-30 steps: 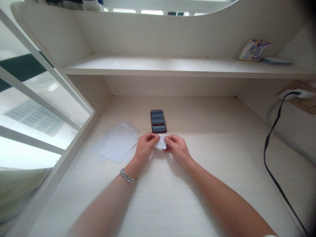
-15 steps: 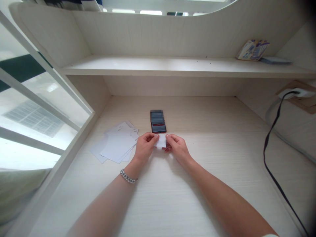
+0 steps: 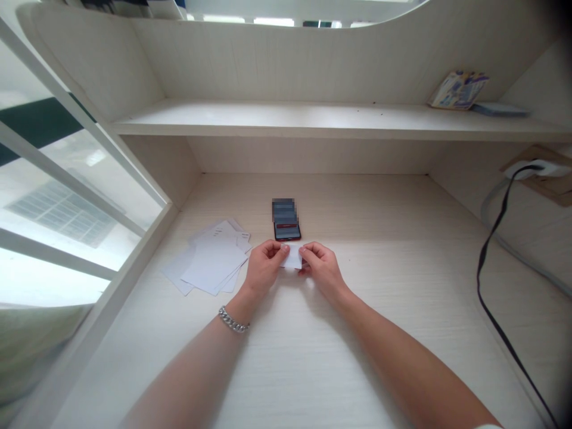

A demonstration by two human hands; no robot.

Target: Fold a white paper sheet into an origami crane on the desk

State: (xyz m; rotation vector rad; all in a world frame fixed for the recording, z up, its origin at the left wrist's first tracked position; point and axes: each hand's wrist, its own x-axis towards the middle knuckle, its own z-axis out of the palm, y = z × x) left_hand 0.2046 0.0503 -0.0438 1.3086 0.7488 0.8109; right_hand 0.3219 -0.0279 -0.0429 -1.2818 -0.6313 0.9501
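Note:
Between my two hands is a small white piece of paper (image 3: 292, 257), with a trace of red under its lower edge. My left hand (image 3: 264, 263) pinches its left side between thumb and fingers; a silver chain bracelet (image 3: 232, 320) circles that wrist. On the paper's right side, my right hand (image 3: 322, 266) is closed in a pinch, its lower fingertips partly hidden beneath. Just beyond the paper a phone (image 3: 286, 229) lies flat with its screen lit and partly pixelated. Left of my left hand, several loose white sheets (image 3: 214, 259) overlap, some with small printed marks.
A pale wooden desk (image 3: 402, 250) carries everything, with a shelf (image 3: 277, 116) above its back. A colourful box (image 3: 460, 89) leans at the shelf's right. A black cable (image 3: 482, 256) hangs from the right-wall socket onto the desk. A slatted rail (image 3: 67, 256) bounds the left.
The paper and my left hand have shifted very slightly to the right. Less red shows under the paper. The phone and loose sheets have stayed in place.

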